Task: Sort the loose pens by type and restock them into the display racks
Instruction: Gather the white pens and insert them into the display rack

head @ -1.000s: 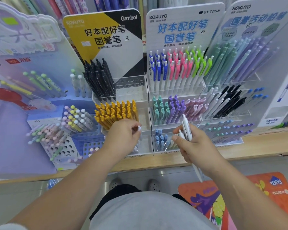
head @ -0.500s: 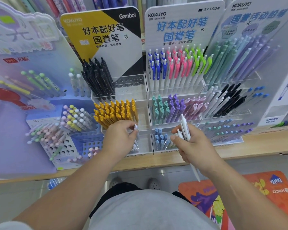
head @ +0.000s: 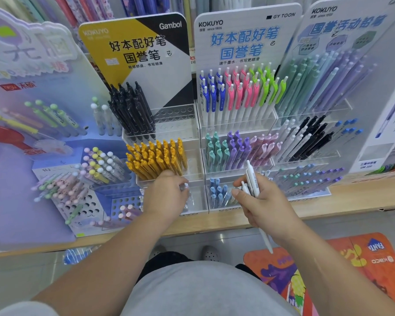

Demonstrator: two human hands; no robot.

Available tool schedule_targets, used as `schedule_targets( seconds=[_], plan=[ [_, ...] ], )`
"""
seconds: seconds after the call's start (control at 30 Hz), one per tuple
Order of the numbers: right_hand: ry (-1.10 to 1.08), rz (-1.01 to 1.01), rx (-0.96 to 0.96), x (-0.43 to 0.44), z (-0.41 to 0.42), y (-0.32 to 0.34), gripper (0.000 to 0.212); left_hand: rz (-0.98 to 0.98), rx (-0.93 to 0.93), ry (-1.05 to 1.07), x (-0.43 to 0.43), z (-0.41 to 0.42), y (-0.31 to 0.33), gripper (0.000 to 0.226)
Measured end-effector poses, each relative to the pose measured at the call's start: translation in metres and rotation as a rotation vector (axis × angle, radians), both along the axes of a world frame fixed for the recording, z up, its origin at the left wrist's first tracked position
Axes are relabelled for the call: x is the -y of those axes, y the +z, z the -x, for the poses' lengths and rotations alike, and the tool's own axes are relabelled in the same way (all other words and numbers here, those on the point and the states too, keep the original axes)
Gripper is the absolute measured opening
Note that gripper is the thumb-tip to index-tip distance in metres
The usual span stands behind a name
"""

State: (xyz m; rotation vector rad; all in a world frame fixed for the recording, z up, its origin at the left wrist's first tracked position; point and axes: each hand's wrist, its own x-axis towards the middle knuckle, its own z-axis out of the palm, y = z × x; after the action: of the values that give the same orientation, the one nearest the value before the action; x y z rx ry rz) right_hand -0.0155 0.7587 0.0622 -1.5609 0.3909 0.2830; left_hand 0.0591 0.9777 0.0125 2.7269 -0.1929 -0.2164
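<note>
Step in hand, as we judge it: restocking the bottom tier (head: 197, 202) of the Gambol rack (head: 135, 46), one pen at a time, from a stock carried in the other hand.

Left hand (head: 167, 197): fingers curled, tips pinching a pale pen (head: 185, 185). Only its cap end shows, at 3 o'clock of the knuckles. The barrel is hidden behind the hand, so we cannot tell whether it has entered a hole yet. The hand sits over the bottom tier. The yellow pens (head: 155, 158) stand directly at its 12 o'clock, touching it or just clear of it; we cannot tell which.

Right hand (head: 262, 206): closed round a small bundle of white pens (head: 252, 179). Their clip ends point to 12 o'clock, and one tip sticks out under the wrist at 6 o'clock. The hand hovers in front of the middle rack (head: 244, 42), just at 3 o'clock of the light-blue pens (head: 218, 192), apart from the left hand.

Both racks stand on the wooden counter (head: 363, 192).

Next move, our judgement: the pale pen needs to go tip first into a free hole of the bottom tier, leaning like its neighbours, without knocking the yellow row above. The left hand must then let go and cross toward 3 o'clock to draw another pen from the bundle. We cannot tell whether the white pens match the pale one, so the type wants checking before slotting.
</note>
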Motion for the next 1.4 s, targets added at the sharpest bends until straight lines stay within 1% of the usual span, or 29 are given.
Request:
schedule_targets(
  seconds=[0.17,0.3,0.4,0.47,0.53,0.57,0.6,0.67,0.7,0.73,0.83,1.03,1.17,1.23,1.33,1.4],
  plan=[
    [0.003,0.002,-0.008,0.002,0.000,-0.001,0.005,-0.162,-0.016,-0.070,0.006,-0.007,0.005,0.023],
    [0.005,-0.032,-0.022,0.001,-0.001,0.001,0.004,-0.244,-0.015,-0.110,0.009,-0.011,0.006,0.022],
    [0.032,-0.053,-0.043,-0.001,-0.001,0.002,0.014,-0.275,-0.006,-0.135,0.009,-0.009,0.009,0.027],
    [0.064,-0.081,-0.040,-0.002,0.001,0.004,0.023,-0.252,0.038,-0.139,0.008,-0.003,0.014,0.034],
    [0.107,-0.077,-0.039,-0.003,0.002,0.006,0.029,-0.107,0.078,-0.155,0.008,0.007,0.025,0.035],
    [0.142,-0.061,-0.032,-0.004,0.001,0.007,0.027,0.042,0.042,-0.146,0.011,0.012,0.031,0.032],
    [0.183,-0.042,-0.021,-0.005,0.001,0.008,0.027,0.246,-0.049,-0.095,0.016,0.019,0.039,0.025],
    [0.253,-0.031,0.013,-0.012,0.000,0.012,0.031,0.706,-0.351,0.098,0.030,0.030,0.055,0.016],
    [0.279,-0.039,0.041,-0.016,-0.001,0.015,0.031,0.850,-0.450,0.177,0.035,0.034,0.060,0.015],
    [0.300,-0.048,0.072,-0.020,-0.001,0.018,0.029,0.923,-0.496,0.219,0.039,0.037,0.063,0.015],
    [0.341,-0.052,0.123,-0.026,-0.004,0.023,0.025,1.016,-0.521,0.268,0.042,0.039,0.067,0.015],
    [0.321,-0.093,0.113,-0.026,-0.002,0.026,0.021,1.119,-0.558,0.283,0.035,0.039,0.070,0.012],
    [0.309,-0.074,0.041,-0.022,-0.001,0.022,0.018,1.170,-0.508,0.423,0.029,0.034,0.069,0.009],
    [0.334,-0.070,0.034,-0.019,0.001,0.019,0.016,1.218,-0.478,0.482,0.024,0.027,0.069,0.011],
    [0.345,-0.095,0.059,-0.019,0.005,0.016,0.017,1.281,-0.458,0.469,0.017,0.018,0.072,0.014],
    [0.344,-0.090,0.072,-0.020,0.005,0.015,0.017,1.285,-0.464,0.452,0.016,0.016,0.073,0.013]
  ],
)
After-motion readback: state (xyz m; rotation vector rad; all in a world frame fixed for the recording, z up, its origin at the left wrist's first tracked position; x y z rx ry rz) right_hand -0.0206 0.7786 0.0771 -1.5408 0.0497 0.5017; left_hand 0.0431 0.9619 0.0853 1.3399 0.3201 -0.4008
